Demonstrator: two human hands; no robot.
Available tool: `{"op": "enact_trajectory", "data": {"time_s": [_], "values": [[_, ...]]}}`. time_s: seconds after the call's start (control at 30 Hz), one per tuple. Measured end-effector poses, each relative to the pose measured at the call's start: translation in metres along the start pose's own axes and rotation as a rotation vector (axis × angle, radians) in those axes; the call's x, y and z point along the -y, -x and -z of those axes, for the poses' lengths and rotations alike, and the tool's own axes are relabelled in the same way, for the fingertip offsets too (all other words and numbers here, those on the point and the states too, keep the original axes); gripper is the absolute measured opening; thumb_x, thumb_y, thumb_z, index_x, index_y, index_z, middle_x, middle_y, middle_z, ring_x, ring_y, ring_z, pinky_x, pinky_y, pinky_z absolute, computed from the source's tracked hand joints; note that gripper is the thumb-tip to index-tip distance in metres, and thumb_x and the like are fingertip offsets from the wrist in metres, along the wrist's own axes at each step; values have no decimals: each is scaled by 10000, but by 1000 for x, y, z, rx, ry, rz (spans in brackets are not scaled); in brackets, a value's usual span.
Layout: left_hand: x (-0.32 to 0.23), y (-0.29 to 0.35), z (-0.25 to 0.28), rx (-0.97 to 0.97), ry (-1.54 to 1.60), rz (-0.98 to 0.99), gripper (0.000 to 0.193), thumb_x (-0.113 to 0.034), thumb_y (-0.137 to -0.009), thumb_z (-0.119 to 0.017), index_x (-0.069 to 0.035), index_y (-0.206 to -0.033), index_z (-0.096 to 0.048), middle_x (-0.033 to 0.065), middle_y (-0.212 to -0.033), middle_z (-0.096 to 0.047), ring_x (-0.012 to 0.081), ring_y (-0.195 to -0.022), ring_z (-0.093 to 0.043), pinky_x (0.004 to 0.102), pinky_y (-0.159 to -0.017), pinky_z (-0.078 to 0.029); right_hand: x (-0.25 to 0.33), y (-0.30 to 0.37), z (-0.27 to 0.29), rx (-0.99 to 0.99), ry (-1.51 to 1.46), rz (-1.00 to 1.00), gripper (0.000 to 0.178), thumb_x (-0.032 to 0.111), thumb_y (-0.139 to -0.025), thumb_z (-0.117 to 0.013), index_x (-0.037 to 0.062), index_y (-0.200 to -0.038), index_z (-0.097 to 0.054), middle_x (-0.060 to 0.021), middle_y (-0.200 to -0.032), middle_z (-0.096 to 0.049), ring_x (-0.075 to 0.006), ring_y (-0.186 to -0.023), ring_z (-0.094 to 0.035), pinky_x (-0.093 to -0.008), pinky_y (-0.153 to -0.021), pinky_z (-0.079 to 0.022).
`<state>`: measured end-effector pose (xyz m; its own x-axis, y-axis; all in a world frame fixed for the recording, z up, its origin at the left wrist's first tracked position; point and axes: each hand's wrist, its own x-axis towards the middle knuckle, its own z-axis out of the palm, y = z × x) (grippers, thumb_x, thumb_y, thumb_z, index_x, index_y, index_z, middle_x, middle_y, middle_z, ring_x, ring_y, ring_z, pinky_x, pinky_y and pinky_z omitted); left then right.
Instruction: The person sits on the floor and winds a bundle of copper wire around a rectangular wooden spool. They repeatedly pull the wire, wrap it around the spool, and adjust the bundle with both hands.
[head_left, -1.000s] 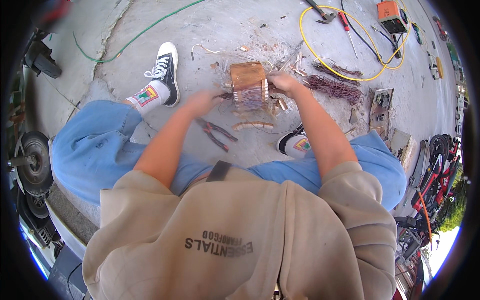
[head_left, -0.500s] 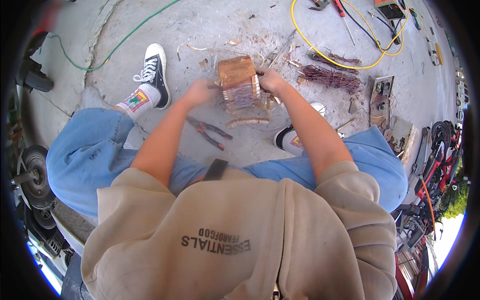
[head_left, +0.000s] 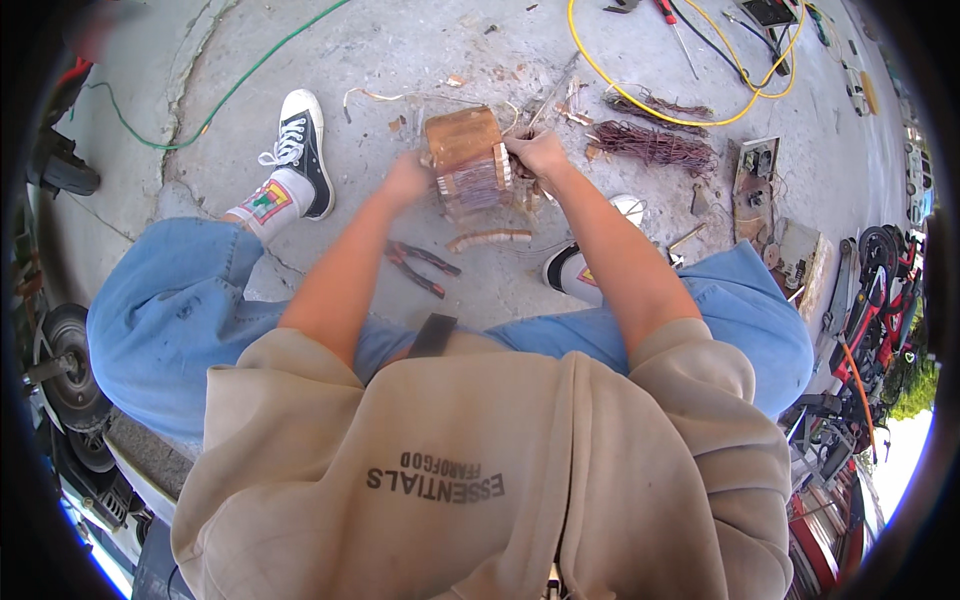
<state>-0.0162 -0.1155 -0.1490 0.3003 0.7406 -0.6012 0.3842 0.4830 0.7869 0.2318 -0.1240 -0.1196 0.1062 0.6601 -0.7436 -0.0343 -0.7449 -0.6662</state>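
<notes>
Between my hands is a wire coil [head_left: 474, 183], a block with a brown paper-like top, a pale ridged edge and reddish-purple windings on the near side. My right hand [head_left: 540, 155] is closed at its right upper edge, fingers pinched there. My left hand [head_left: 405, 180] is at the coil's left side; motion smears its fingers, so their grip cannot be made out. A curved pale-and-brown strip [head_left: 490, 239] lies on the floor just nearer than the coil. Pliers with dark red and black handles [head_left: 420, 267] rest nearer still, below my left hand.
Bundles of reddish wire [head_left: 655, 148] lie to the right, beyond them a yellow hose [head_left: 625, 110] and a screwdriver [head_left: 680, 35]. A metal plate with parts [head_left: 755, 185] stands at the right. A green hose [head_left: 250, 75] crosses the far left. My shoes [head_left: 305, 150] flank the work.
The coil has turned and tilted slightly between my hands. My left hand has shifted a little and is more blurred; the right still grips the edge. The whole view has moved slightly.
</notes>
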Motion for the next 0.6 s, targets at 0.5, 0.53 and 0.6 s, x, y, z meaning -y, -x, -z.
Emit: {"op": "enact_trajectory", "data": {"time_s": [0.5, 0.53, 0.6], "values": [[-164, 54, -23, -189, -648, -722, 660, -409, -913, -621, 1, -1388, -415, 165, -1326, -545, 274, -1253, -497, 373, -1022, -427, 199, 106, 125, -553, -17, 886, 125, 89, -784, -752, 28, -856, -670, 13, -693, -586, -52, -481, -445, -211, -437, -336], [-173, 54, -38, -126, -579, -742, 626, -425, -922, -604, 3, -1352, -451, 162, -1283, -567, 265, -1213, -522, 366, -1005, -436, 222, 131, 126, -561, -19, 961, 122, 90, -787, -750, 27, -864, -680, 7, -689, -594, -54, -485, -462, -212, -440, -350], [-176, 50, -46, -64, -477, -721, 578, -457, -939, -569, 7, -1280, -524, 157, -1198, -611, 248, -1132, -571, 353, -972, -454, 255, 184, 75, -555, 15, 1140, 73, 34, -832, -668, 43, -904, -675, 8, -707, -605, -45, -509, -484, -201, -438, -347]]}}
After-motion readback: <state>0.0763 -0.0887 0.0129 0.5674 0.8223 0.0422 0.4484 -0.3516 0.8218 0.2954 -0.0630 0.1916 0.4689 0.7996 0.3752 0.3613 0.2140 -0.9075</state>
